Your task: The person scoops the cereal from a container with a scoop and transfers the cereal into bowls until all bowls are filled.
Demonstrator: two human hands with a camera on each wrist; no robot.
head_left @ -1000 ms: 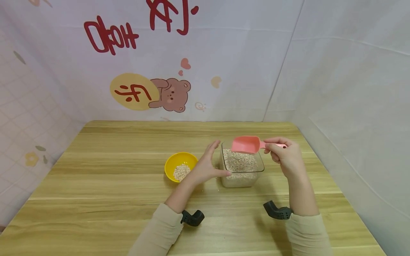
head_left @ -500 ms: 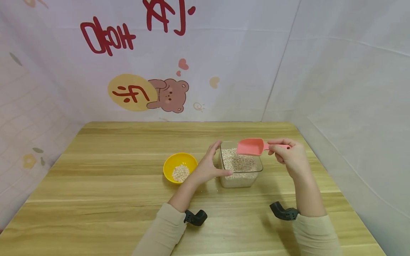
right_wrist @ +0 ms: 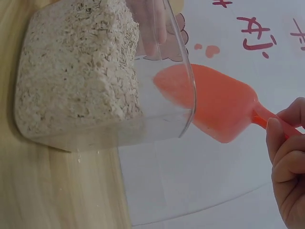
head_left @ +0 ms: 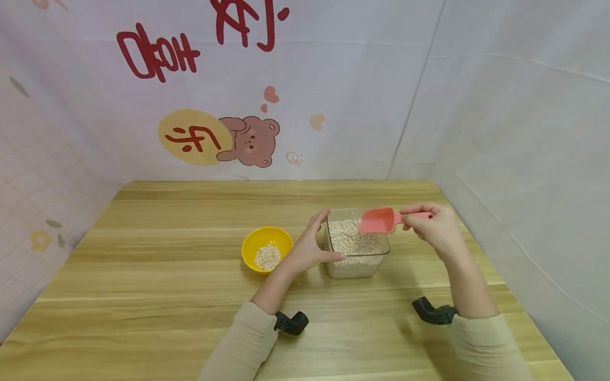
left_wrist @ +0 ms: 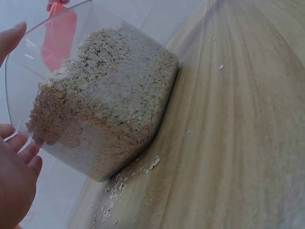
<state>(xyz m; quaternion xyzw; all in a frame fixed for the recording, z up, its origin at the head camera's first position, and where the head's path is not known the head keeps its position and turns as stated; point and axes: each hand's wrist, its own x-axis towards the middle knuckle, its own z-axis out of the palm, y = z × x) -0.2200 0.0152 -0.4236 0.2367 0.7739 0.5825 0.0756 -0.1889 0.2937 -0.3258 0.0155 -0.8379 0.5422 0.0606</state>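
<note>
One pink scoop [head_left: 377,220], pinched by the right hand [head_left: 436,228], has shifted rightward and dipped inside the clear container [head_left: 357,268] of rolled oats [head_left: 350,238] on the bench [head_left: 190,296], apparently positioned for loading; the left hand [head_left: 307,252], fingers outstretched, braces the container.

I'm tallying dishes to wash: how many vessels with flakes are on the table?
2: the yellow bowl, left of the left hand, and the clear container, to that hand's right.
</note>
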